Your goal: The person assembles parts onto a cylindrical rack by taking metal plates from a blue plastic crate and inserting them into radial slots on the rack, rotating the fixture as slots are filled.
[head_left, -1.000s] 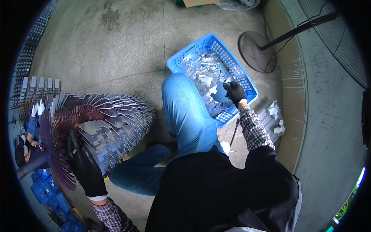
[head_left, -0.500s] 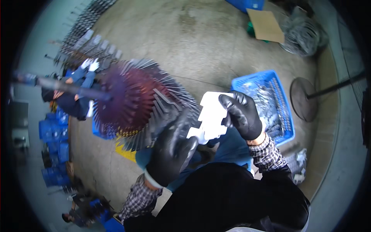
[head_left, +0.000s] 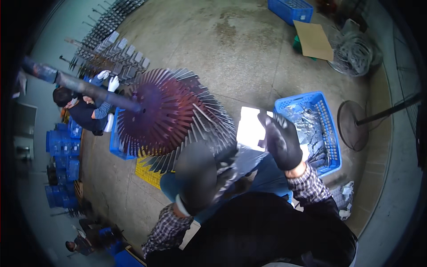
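Note:
My right hand (head_left: 283,139), in a black glove, pinches a flat, bright white piece (head_left: 250,129) by its right side. Glare washes out the surface of the piece. My left hand (head_left: 198,178), also gloved in black, is apart from it, lower and to the left. Motion smears its fingers, so any grip there is hidden. Just beyond the left hand stands a round rack (head_left: 155,113) with many thin grey metal strips fanning out in rings from a reddish-purple middle. A shiny, crinkled grey sheet (head_left: 251,155) lies over my lap.
To the right sits a blue basket (head_left: 332,133) of wrapped grey parts. A round-based stand (head_left: 351,122) is beyond it. Under the rack is a yellow crate (head_left: 149,174). A metal pole (head_left: 95,91) reaches leftward from the rack, past a co-worker (head_left: 84,109) in white gloves.
My left hand has come away from the white piece, moving down and blurring. The right hand keeps the piece, whose notched lower part no longer shows. The whole view has shifted slightly.

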### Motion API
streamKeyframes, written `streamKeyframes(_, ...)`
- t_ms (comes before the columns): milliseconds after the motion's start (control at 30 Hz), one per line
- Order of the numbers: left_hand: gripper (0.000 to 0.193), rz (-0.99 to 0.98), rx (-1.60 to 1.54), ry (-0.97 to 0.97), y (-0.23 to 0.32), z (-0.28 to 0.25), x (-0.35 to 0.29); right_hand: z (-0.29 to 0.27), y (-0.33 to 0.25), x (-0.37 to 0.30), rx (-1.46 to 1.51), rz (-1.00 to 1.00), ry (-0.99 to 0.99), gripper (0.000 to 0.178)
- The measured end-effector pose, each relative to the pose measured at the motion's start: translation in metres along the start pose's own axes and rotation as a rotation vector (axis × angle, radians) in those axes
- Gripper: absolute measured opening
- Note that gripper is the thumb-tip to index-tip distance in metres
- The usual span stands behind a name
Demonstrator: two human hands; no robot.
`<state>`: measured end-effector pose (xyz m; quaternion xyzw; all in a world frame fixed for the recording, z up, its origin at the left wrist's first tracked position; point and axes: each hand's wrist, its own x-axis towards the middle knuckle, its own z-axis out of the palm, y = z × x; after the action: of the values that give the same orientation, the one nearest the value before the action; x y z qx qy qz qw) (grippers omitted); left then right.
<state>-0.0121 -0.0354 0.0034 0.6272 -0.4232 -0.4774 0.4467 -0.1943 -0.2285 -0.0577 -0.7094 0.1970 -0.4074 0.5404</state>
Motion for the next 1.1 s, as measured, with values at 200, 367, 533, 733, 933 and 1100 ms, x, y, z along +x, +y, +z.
streamKeyframes(200,0.036,0.448,0.437,0.010,-0.007,0.005,0.007,-0.016,-0.054,0.009,0.113,0.577,-0.285,0.033)
streamKeyframes(367,0.036,0.234,0.401,-0.062,0.001,-0.008,-0.005,-0.036,-0.038,0.027,0.196,0.396,-0.482,0.029)
streamKeyframes(533,0.053,0.263,0.485,-0.120,0.037,-0.046,0.000,-0.004,-0.001,0.059,0.078,0.349,-0.075,0.027)
streamKeyframes(733,0.072,0.236,0.743,-0.056,0.051,-0.057,0.006,0.052,0.044,0.094,-0.106,0.331,-0.210,0.032)
streamKeyframes(933,0.082,0.157,0.769,-0.095,0.042,-0.068,0.005,0.074,0.078,0.096,-0.148,0.237,-0.222,0.031)
streamKeyframes(1100,0.082,0.151,0.754,-0.103,0.039,-0.072,0.009,0.076,0.080,0.096,-0.183,0.228,-0.237,0.032)
